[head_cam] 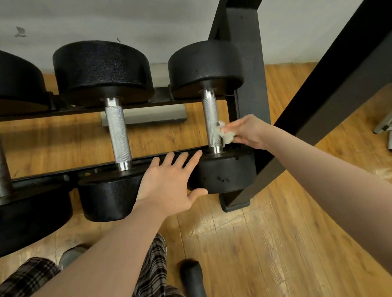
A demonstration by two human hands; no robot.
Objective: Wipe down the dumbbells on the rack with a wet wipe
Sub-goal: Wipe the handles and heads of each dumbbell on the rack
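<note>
Left hand (169, 183), fingers spread, braces the rightmost dumbbell (223, 172); right hand (246, 132) pinches wet wipe (225, 133) against handle, 3 o'clock side. Risk: dumbbell rolls off the rack (145, 159).

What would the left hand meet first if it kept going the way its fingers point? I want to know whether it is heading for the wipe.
Probably not the wipe. The left hand, fingers spread, points at the right dumbbell's near weight; depth is unclear.

Single head-worn wide-angle view, looking forward and steeply down, close over the rack (145, 161) and wooden floor (274, 235); wall far.
</note>
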